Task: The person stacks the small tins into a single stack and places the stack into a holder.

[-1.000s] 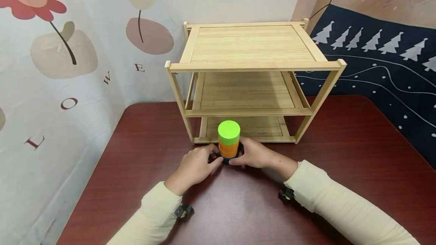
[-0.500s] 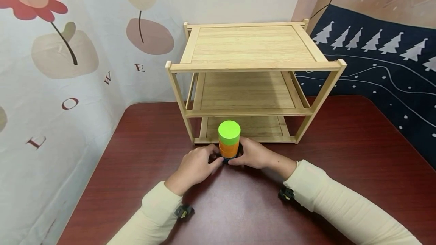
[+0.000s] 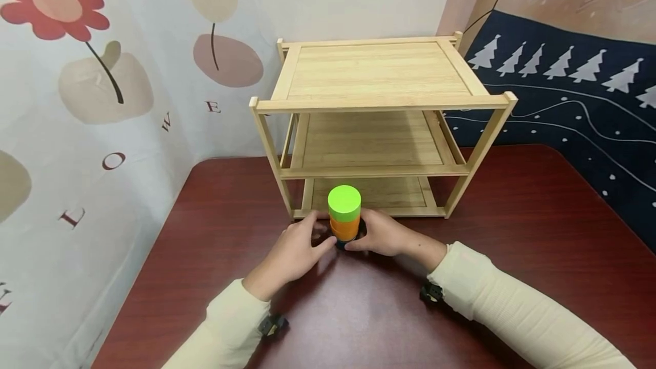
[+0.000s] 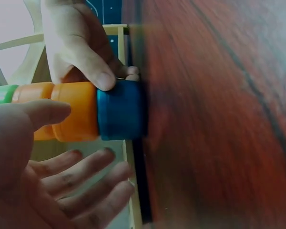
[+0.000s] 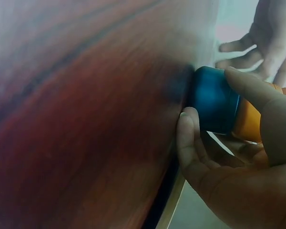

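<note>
A column of stacking cups stands upright on the table before the shelf: a blue cup (image 4: 123,110) at the bottom, orange cups (image 4: 76,112) above it and a green cup (image 3: 344,203) on top. My right hand (image 3: 385,233) grips the blue cup from the right, its thumb across the near side and other fingers curled round behind. On the left, my left hand (image 3: 293,250) is beside the column with its fingers spread apart. In the left wrist view its thumb overlaps an orange cup, while the other fingers reach out loosely below the column.
A three-tier wooden shelf (image 3: 379,102) stands at the back of the dark red table (image 3: 359,312), its bottom rail just behind the cups. Printed cloths hang at the left (image 3: 154,198) and right (image 3: 569,90).
My left hand's fingers have opened out and drawn slightly away from the blue cup. The right hand keeps its grip. The head view has shifted slightly.
</note>
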Motion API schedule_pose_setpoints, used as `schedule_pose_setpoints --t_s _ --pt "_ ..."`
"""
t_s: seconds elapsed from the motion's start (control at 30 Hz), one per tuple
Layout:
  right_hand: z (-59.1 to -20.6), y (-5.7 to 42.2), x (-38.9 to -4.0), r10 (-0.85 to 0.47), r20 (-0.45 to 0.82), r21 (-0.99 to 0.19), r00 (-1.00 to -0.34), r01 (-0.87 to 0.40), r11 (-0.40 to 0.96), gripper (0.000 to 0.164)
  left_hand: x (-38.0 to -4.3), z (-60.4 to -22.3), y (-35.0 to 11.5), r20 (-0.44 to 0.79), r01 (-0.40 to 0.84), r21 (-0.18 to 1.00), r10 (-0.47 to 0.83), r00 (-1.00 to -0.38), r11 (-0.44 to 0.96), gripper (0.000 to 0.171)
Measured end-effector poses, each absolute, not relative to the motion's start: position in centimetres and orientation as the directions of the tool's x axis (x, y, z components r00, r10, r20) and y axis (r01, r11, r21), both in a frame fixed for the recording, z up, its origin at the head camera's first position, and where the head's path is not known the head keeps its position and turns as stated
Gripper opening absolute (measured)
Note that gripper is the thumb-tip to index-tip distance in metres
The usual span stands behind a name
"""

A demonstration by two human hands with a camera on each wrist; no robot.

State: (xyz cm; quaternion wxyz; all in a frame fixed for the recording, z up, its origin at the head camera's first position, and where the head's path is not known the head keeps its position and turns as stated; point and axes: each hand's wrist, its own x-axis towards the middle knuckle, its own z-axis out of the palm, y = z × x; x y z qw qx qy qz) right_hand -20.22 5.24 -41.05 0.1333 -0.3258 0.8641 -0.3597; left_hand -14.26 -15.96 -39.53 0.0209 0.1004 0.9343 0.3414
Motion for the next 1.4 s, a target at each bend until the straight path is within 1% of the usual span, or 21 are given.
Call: schedule_pose_setpoints --t_s 0.1,0.27,0.43,0.63,0.8,1.03,1.2,1.4 --pt "-41.0 5.3 -20.1 -0.665 0.012 -0.707 -0.746 -0.477 0.522 0.053 -13.8 -38.9 -16.0 0.069 0.180 0.664 0.179 -0.981 0.726 0.057" --pt "-40.9 5.4 -19.9 -0.674 0.011 -0.729 -0.739 -0.468 0.500 0.050 -13.3 -38.1 -15.9 0.211 0.263 0.649 0.163 -0.964 0.714 0.067" --pt "-40.7 5.5 -19.6 -0.684 -0.030 -0.760 -0.729 -0.428 0.489 0.045 -13.1 -37.5 -15.8 0.365 0.379 0.599 0.181 -0.913 0.705 0.072" --pt "-40.4 5.8 -19.2 -0.687 -0.058 -0.769 -0.725 -0.406 0.493 0.044 -12.6 -36.9 -15.5 0.487 0.509 0.516 0.253 -0.836 0.689 0.072" --pt "-40.1 6.1 -18.9 -0.691 -0.042 -0.759 -0.721 -0.426 0.491 0.047 -12.3 -36.5 -15.2 0.523 0.560 0.469 0.297 -0.799 0.683 0.068" --pt "-39.7 6.4 -18.1 -0.705 -0.025 -0.793 -0.709 -0.416 0.446 0.045 -12.0 -36.1 -14.9 0.524 0.584 0.453 0.328 -0.786 0.674 0.065" --pt "-39.3 6.7 -17.4 -0.698 0.019 -0.735 -0.716 -0.483 0.475 0.047 -11.7 -35.6 -14.5 0.531 0.592 0.443 0.336 -0.778 0.673 0.063" --pt "-38.7 7.0 -16.7 -0.700 0.036 -0.730 -0.713 -0.497 0.468 0.047 -11.3 -35.0 -14.2 0.547 0.621 0.427 0.359 -0.756 0.658 0.065"
